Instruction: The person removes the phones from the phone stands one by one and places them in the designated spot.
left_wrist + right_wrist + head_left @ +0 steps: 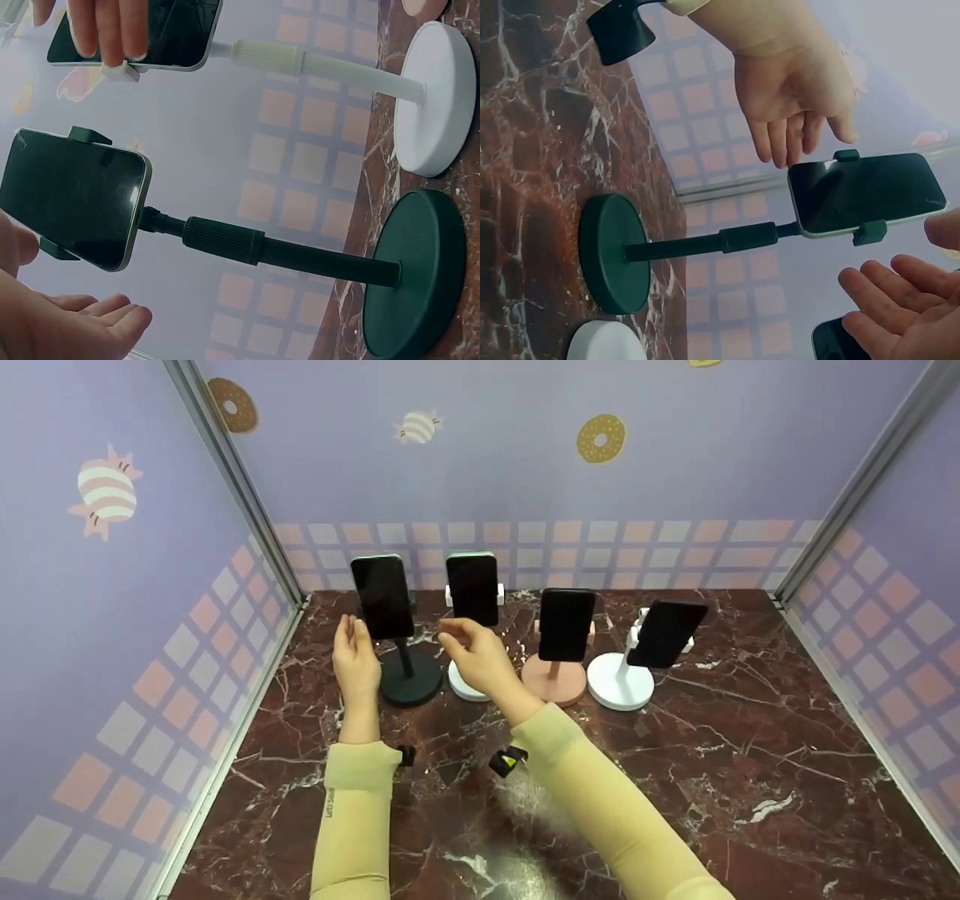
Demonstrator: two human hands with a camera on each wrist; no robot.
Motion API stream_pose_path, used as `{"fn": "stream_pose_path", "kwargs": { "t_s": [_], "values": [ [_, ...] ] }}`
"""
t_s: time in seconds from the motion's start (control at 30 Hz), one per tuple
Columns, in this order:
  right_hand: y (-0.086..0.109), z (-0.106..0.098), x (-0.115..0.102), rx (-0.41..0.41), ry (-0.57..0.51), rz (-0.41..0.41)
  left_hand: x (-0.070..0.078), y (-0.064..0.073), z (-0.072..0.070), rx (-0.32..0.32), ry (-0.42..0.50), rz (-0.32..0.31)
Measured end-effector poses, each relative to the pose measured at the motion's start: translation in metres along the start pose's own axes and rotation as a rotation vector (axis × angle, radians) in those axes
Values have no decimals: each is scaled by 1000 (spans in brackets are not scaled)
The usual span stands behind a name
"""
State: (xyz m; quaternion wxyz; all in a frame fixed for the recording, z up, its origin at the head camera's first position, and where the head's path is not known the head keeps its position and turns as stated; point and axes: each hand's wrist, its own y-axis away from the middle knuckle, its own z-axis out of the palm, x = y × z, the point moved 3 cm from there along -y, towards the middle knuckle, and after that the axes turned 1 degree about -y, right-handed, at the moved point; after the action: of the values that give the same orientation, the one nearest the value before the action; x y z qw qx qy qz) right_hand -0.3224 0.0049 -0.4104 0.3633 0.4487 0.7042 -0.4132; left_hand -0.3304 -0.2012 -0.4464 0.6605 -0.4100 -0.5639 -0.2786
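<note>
A black-screened phone (382,596) sits upright in the clamp of a dark green stand (409,679) with a round base. On its left is my left hand (356,660), fingers stretched out and holding nothing; the palm faces the phone in the right wrist view. To the right of that phone hovers my right hand (476,656), its fingers loosely bent with nothing between them. Behind the right hand, a white stand (465,682) carries a second phone (474,585); the hand hides part of this stand. In the left wrist view, right-hand fingers (112,30) overlap the second phone.
Further right stand a pink stand (551,681) with an upright phone (567,624) and a white stand (621,682) with a tilted phone (666,634). All rest on a dark red marbled table (750,780), enclosed by patterned purple walls (517,472).
</note>
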Motion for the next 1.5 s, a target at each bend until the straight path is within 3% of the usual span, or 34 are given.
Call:
{"fn": "stream_pose_path", "kwargs": {
  "t_s": [0.37,0.87,1.17,1.3,1.5],
  "values": [
    [-22,18,-16,-4,-20,-17,6,-16,2,41,70,31],
    [-44,32,-26,-83,70,79,20,-25,6,48,48,106],
    [-52,33,-14,-59,34,19,20,-23,7,-16,36,72],
    [-52,32,-9,-31,3,-5,19,-21,4,-62,22,98],
    [-52,33,-7,25,-16,14,17,-18,0,-122,75,123]
  ]
}}
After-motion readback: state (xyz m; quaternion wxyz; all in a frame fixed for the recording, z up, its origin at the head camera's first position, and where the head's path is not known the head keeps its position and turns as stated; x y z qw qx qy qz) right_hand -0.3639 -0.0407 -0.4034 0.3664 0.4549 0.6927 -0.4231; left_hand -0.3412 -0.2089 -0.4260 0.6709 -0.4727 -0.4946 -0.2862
